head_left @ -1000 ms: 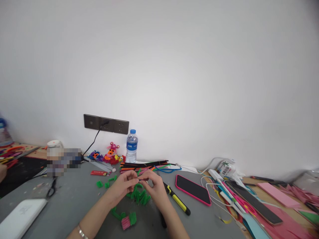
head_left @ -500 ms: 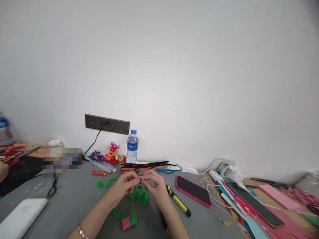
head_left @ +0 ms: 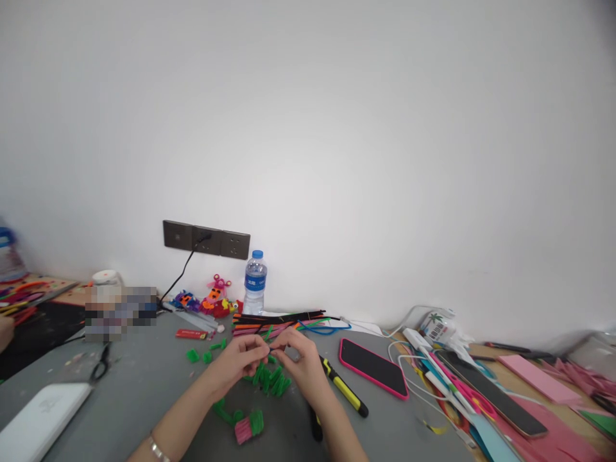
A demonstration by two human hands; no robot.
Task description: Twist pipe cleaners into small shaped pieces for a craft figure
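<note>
My left hand and my right hand meet above the table, thumbs and forefingers pinched together. Between the fingertips shows a small dark strand, mostly hidden, so its kind is unclear. Just below lie coiled green pipe cleaners. Closer to me is a pipe-cleaner piece with a pink block, a green end and a green tail. A yellow-and-black handled tool lies beside my right wrist, partly covered by the arm. Loose green bits are scattered left of my left hand.
Behind my hands lies a bundle of pipe cleaners, near a water bottle and small colourful figures. A pink-edged phone is to the right, before cables and craft paper. A white box and scissors lie left.
My hands remain pinched together in nearly the same spot; the fingertips have shifted only slightly. The surrounding objects stay put.
</note>
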